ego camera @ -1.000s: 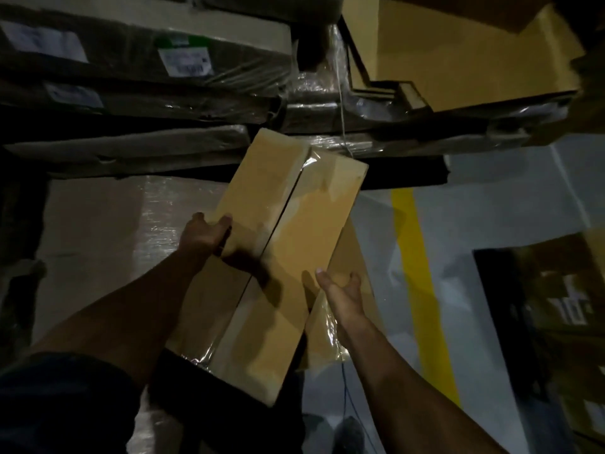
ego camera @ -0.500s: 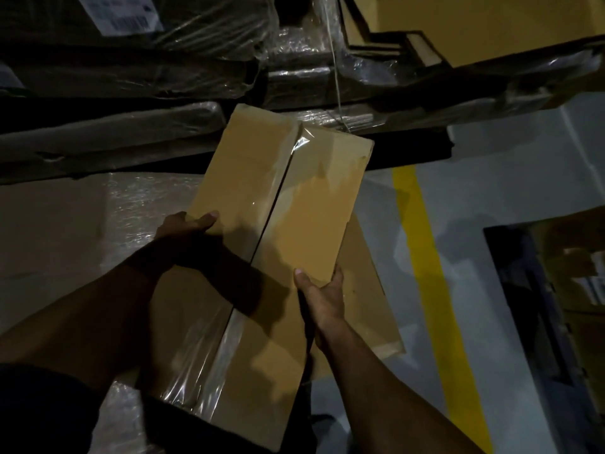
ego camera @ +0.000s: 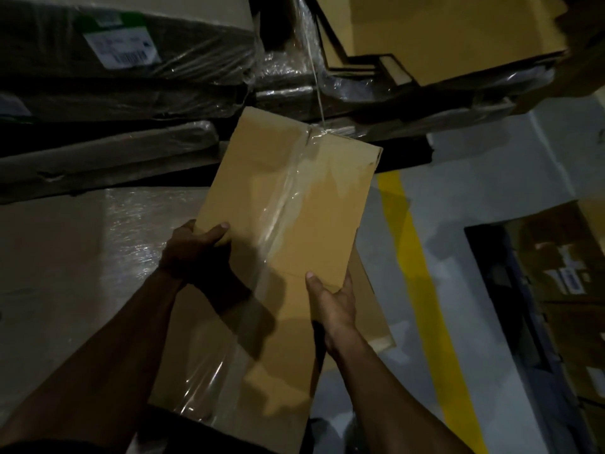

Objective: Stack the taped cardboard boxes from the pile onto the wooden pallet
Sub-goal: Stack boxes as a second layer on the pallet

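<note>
- White label (ego camera: 122, 49) with a barcode and small print, stuck on a film-wrapped carton (ego camera: 137, 37) at the upper left; lettering too blurred to read; green strip (ego camera: 109, 18) above it, no words legible
- Pale printed marks (ego camera: 564, 267) on a dark-framed carton (ego camera: 556, 290) at the right edge; shapes only, not readable
- Held taped box (ego camera: 288, 231): plain brown face, clear tape, no print seen
</note>
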A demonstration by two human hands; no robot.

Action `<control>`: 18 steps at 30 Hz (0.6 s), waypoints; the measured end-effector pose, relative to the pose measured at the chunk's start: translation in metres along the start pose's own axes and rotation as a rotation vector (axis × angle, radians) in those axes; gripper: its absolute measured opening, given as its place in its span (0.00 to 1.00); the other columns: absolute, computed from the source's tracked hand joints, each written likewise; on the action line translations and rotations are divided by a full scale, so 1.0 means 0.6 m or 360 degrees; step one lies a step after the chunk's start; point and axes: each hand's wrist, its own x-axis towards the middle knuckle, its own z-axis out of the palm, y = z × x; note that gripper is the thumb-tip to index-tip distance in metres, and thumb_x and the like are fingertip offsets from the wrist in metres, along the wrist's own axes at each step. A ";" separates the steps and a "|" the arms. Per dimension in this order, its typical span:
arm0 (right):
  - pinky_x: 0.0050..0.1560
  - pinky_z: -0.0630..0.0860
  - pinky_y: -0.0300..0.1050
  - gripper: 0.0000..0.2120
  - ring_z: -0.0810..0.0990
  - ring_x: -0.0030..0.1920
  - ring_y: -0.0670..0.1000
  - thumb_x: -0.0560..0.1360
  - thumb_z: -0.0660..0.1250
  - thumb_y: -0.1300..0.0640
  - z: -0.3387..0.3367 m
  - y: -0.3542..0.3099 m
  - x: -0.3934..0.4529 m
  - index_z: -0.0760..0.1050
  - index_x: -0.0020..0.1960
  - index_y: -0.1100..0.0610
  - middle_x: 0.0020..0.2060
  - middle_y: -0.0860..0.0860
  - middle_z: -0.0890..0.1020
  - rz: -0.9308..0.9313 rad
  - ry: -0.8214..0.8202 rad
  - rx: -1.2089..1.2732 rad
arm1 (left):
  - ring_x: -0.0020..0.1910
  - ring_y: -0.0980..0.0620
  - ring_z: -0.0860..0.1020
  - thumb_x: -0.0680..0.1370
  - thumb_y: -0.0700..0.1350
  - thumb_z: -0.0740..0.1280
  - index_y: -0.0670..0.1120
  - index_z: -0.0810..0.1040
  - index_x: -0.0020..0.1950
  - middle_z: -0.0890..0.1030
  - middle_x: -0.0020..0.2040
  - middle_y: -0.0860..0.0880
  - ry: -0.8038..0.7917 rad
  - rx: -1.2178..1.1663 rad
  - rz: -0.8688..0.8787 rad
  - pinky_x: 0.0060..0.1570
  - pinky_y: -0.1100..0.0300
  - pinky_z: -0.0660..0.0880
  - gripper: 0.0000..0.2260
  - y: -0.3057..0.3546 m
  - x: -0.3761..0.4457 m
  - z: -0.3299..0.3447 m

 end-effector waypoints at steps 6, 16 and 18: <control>0.65 0.69 0.43 0.36 0.73 0.66 0.52 0.72 0.75 0.48 -0.100 -0.063 -0.069 0.64 0.76 0.49 0.65 0.47 0.74 -0.0101 0.0136 -0.0010 | 0.52 0.41 0.80 0.59 0.76 0.65 0.53 0.76 0.60 0.81 0.53 0.48 0.0015 0.0304 0.0139 0.56 0.46 0.77 0.38 0.093 -0.126 -0.008; 0.63 0.74 0.49 0.35 0.77 0.59 0.51 0.68 0.75 0.41 -0.338 -0.167 -0.218 0.68 0.71 0.46 0.58 0.44 0.79 -0.0294 0.0347 0.0076 | 0.55 0.45 0.78 0.73 0.60 0.71 0.50 0.72 0.67 0.80 0.59 0.48 -0.0025 0.0250 0.0494 0.51 0.54 0.71 0.26 0.261 -0.381 0.037; 0.64 0.76 0.54 0.38 0.79 0.58 0.51 0.64 0.73 0.38 -0.388 -0.173 -0.237 0.69 0.71 0.44 0.56 0.43 0.81 -0.0324 0.0389 0.0100 | 0.52 0.49 0.77 0.72 0.60 0.72 0.52 0.71 0.67 0.79 0.56 0.52 -0.0066 0.0200 0.0580 0.50 0.55 0.72 0.27 0.277 -0.416 0.065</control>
